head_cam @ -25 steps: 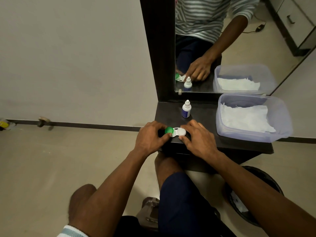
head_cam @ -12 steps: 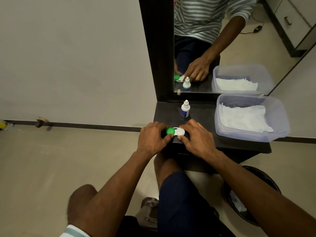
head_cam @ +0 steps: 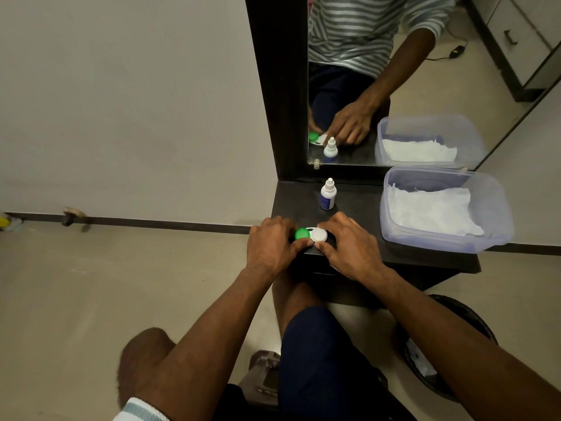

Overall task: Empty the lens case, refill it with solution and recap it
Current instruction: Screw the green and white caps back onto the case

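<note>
We are gripping the lens case (head_cam: 311, 234) at the shelf's (head_cam: 358, 205) front edge, left hand (head_cam: 271, 245) and right hand (head_cam: 349, 247) closed around its ends; both caps look seated, so next probably means twisting one.

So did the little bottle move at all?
No. The little bottle stands in the same spot on the dark shelf, just in front of the mirror frame, same as before.

Solution bottle (head_cam: 328, 196) behind, tissue tub (head_cam: 498, 226) right; shelf (head_cam: 291, 199) bare between.
</note>
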